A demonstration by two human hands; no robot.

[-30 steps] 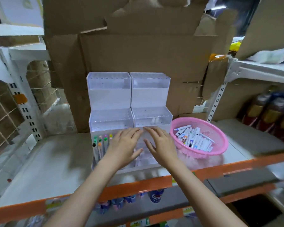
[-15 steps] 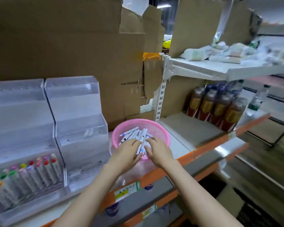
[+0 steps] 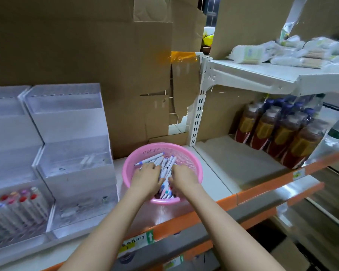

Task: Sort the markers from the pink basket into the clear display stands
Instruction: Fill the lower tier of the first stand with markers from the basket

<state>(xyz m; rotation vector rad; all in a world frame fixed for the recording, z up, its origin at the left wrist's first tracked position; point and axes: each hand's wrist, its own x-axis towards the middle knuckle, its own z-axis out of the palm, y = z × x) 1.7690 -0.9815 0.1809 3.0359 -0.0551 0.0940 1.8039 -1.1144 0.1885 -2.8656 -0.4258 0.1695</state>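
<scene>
A pink basket (image 3: 192, 153) stands on the shelf just right of two clear stepped display stands (image 3: 70, 122). White markers (image 3: 155, 157) with coloured caps lie piled inside it. Both hands reach into the basket from the near side. My left hand (image 3: 146, 178) has its fingers curled down round markers on the left of the pile. My right hand (image 3: 183, 178) grips markers on the right, and a few stick up between the two hands. Several colour-capped markers (image 3: 25, 206) stand in the front tier of the left stand (image 3: 6, 133). The right stand's tiers look bare.
Cardboard sheets (image 3: 86, 45) back the shelf. To the right, shrink-wrapped drink bottles (image 3: 278, 133) sit under a white upper shelf (image 3: 262, 79) that carries wrapped packs. The orange shelf edge (image 3: 262, 190) runs along the front, close to the basket.
My view swung right from the stands to the basket. Both hands left the front tier of the stands, went into the basket, and now sit slightly deeper among the markers.
</scene>
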